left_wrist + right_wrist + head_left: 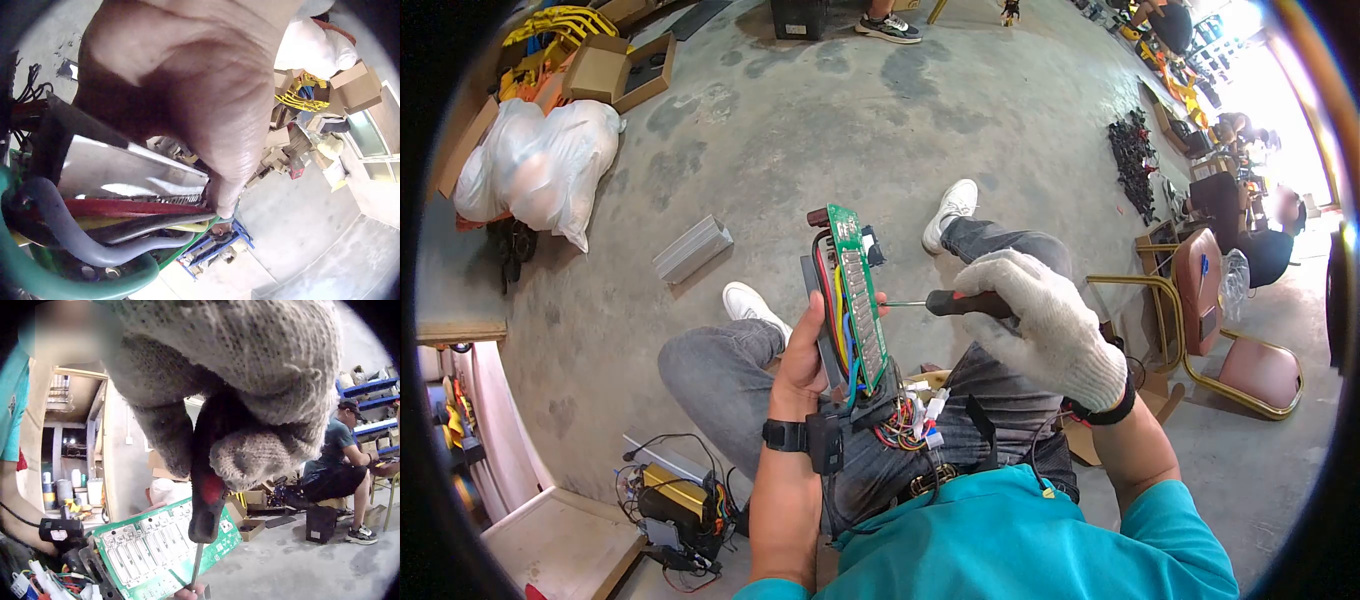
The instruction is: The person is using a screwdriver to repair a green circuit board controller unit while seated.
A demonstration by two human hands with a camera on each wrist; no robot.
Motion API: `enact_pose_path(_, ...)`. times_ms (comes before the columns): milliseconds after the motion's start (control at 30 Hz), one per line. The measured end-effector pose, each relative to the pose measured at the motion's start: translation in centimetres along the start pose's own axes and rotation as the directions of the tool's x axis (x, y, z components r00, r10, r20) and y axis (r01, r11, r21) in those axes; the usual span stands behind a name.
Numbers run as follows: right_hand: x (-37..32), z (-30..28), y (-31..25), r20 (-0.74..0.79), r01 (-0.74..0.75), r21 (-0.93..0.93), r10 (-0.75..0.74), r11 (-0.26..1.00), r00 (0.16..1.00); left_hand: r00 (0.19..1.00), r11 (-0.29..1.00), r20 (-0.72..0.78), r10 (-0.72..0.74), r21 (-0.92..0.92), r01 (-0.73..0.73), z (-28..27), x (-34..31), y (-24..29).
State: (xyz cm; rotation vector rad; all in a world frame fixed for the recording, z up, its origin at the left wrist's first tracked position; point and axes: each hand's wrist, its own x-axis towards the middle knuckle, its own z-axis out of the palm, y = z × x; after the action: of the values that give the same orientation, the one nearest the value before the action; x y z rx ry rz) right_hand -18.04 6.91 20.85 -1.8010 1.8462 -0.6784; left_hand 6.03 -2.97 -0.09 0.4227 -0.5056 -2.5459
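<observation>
1. I see the gloved right hand closed round a screwdriver, its shaft pointing at the green circuit board.
2. The bare left hand grips that upright-tilted board, wires bunched near its lower end.
3. I judge this screwdriver work, calling for a steady board and aligned tip.
4. I can't confirm tip contact or any screw.

A white plastic bag lies just beside an open cardboard box.
</observation>
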Motion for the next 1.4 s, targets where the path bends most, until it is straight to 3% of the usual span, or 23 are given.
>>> enact_pose_path(167, 0.4, 0.4, -1.3, 0.071, 0.025, -0.085, -0.019, 0.996, 0.997, 1.000, 1.000, -0.016, 0.009, -0.005, -0.009, -0.2, 0.0, -0.1)
enact_pose_path(467, 0.4, 1.2, -1.8, 0.057, 0.102, -0.127, -0.096, 0.987, 0.994, 0.997, 1.000, -0.071, 0.007, 0.027, -0.005, -0.1, 0.2, -0.1)
enact_pose_path(600, 0.1, 2.1, -1.8, 0.017, 0.092, -0.131, -0.091, 0.987, 0.996, 0.995, 1.000, -0.096, 0.009, 0.030, -0.006, -0.1, 0.3, -0.1)
enact_pose_path(767, 0.1, 2.8, -1.9, 0.052, -0.043, -0.175, 0.053, 0.984, 0.997, 0.992, 0.999, -0.128, 0.011, 0.051, -0.005, -0.1, 0.3, -0.2)
enact_pose_path(867, 0.5, 3.0, -2.1, 0.085, 0.033, -0.222, -0.014, 0.974, 0.996, 0.989, 0.997, -0.145, 0.006, 0.079, 0.005, -0.2, 0.4, -0.2)
enact_pose_path(1100, 0.7, 3.0, -1.5, 0.102, 0.045, -0.222, -0.023, 0.974, 0.995, 0.984, 0.994, -0.179, 0.008, 0.109, 0.012, -0.2, 0.3, -0.1)
enact_pose_path(1400, 0.3, 2.2, -0.9, -0.016, 0.002, -0.187, -0.005, 0.982, 1.000, 0.987, 0.995, -0.164, 0.003, 0.099, 0.013, -0.9, 0.5, -0.4)
